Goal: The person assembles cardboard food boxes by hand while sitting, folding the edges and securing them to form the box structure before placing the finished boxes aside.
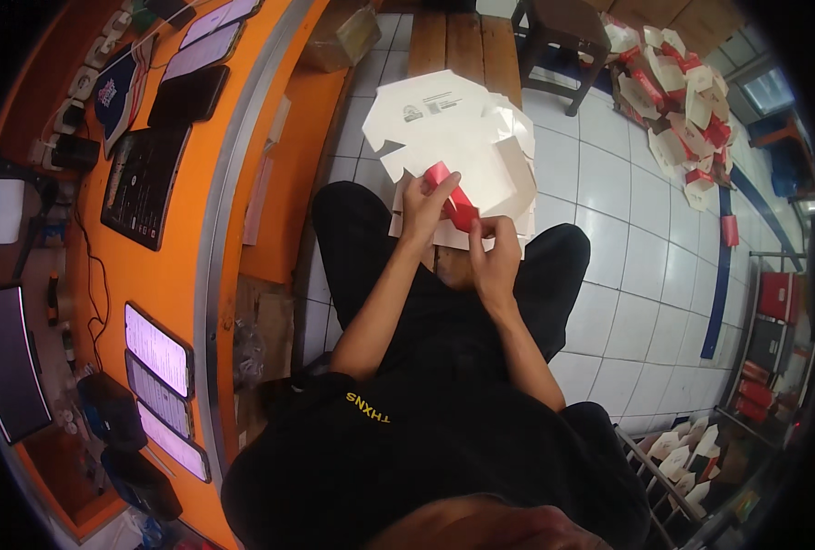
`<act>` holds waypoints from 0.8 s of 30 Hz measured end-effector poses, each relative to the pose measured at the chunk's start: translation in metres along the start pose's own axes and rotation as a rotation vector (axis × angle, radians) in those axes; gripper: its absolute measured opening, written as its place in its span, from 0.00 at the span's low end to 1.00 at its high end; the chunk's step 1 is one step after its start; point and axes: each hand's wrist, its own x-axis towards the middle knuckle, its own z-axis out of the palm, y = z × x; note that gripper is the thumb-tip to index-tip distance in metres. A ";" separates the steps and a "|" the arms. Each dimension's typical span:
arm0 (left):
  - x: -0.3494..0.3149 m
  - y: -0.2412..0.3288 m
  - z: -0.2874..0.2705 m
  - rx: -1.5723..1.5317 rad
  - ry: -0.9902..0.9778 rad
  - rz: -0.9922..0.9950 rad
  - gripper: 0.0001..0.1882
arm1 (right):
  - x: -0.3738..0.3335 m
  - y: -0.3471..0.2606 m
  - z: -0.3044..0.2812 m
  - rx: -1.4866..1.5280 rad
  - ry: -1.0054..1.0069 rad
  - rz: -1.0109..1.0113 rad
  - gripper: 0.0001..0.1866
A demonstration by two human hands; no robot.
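A flat white cardboard box blank [426, 115] lies in front of me, on a stack of more blanks [522, 229] on a wooden bench. Its near edge carries a red flap [454, 197], bent up and standing away from the white board. My left hand [425, 206] pinches the flap's left part, with thumb and fingers closed on it. At the flap's right end, my right hand [494, 261] grips the corner between thumb and fingers. Parts of the flap are hidden behind the fingers. Small grey print marks the blank's far side.
To the left runs an orange counter [151, 275] bearing several phones, a tablet [146, 186] and a monitor [9, 362]. The wooden bench [426, 46] extends away from me towards a dark stool [568, 41]. Red-and-white boxes [682, 110] pile up on the tiled floor, and more fill a rack [687, 458].
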 end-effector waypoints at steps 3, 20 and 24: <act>0.002 -0.006 0.000 0.021 0.000 0.047 0.23 | 0.003 0.001 0.006 -0.017 0.040 0.075 0.06; 0.058 -0.020 -0.059 0.336 0.175 -0.084 0.23 | 0.006 0.042 0.043 -0.043 -0.368 0.344 0.07; 0.049 -0.030 -0.047 0.594 0.155 0.143 0.22 | 0.009 0.066 0.058 -0.134 -0.413 0.334 0.09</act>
